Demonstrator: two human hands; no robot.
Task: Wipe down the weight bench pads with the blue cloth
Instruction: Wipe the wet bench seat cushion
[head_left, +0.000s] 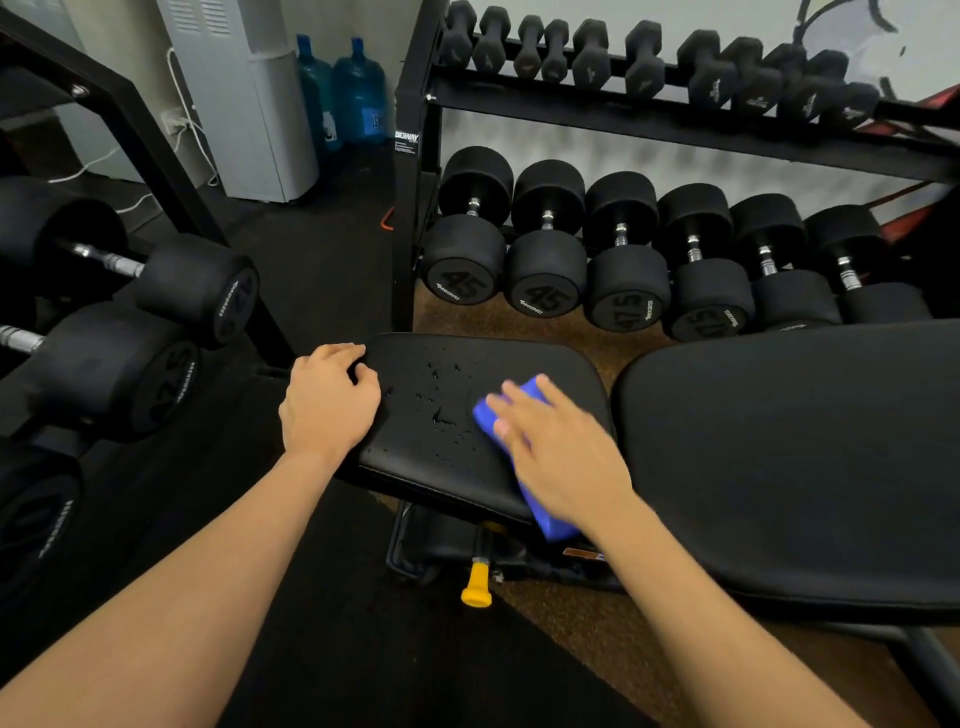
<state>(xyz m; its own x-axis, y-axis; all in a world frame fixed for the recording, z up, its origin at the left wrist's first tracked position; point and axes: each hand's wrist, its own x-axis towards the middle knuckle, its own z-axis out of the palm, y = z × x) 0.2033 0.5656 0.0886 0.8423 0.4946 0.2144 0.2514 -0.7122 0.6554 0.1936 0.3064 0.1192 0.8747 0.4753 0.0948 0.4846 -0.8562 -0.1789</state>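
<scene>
The black seat pad (457, 364) of the weight bench lies in the middle, with wet droplets (441, 410) scattered over its centre. My right hand (561, 447) presses flat on the folded blue cloth (550, 514) at the pad's right side; the cloth shows beyond my fingertips and under my wrist. My left hand (330, 400) grips the pad's left edge, fingers curled over the corner. The larger black back pad (805, 457) lies to the right, across a narrow gap, with neither hand on it.
A dumbbell rack (415, 208) with several large dumbbells (462, 275) stands right behind the bench. More dumbbells (192, 291) sit on a rack at the left. A yellow adjustment knob (477, 584) sticks out under the seat. Blue water jugs (358, 93) stand at the back.
</scene>
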